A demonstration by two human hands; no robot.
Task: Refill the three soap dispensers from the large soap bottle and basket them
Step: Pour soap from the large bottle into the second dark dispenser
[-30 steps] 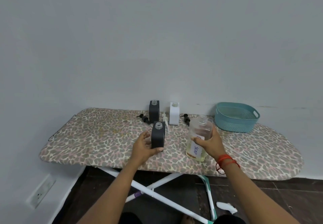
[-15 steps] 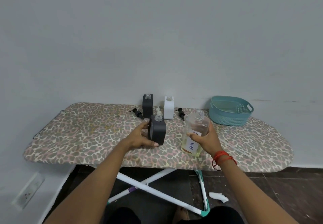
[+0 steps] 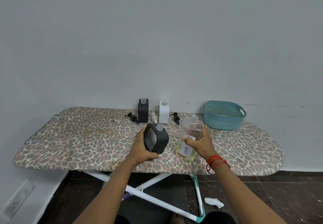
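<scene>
My left hand (image 3: 142,149) grips a dark grey square dispenser (image 3: 156,140), lifted off the board and tilted, its open neck pointing up and right. My right hand (image 3: 201,144) holds the large clear soap bottle (image 3: 189,137), uncapped, labelled "SOAP", with yellow liquid at its bottom; its base is at the board. Behind stand a second dark dispenser (image 3: 143,111) and a white dispenser (image 3: 164,112), both without pumps. A teal basket (image 3: 224,115) sits at the back right, with nothing visible in it.
Everything rests on a leopard-print ironing board (image 3: 87,139) against a white wall. Two black pump heads (image 3: 132,117) (image 3: 175,117) and a white pump (image 3: 154,117) lie by the dispensers. A thin clear tube (image 3: 229,151) lies at the right. A wall socket (image 3: 17,200) is low left.
My left hand has taken hold of the near dark dispenser, lifted it off the board and tilted it toward the soap bottle. My right hand keeps holding the bottle.
</scene>
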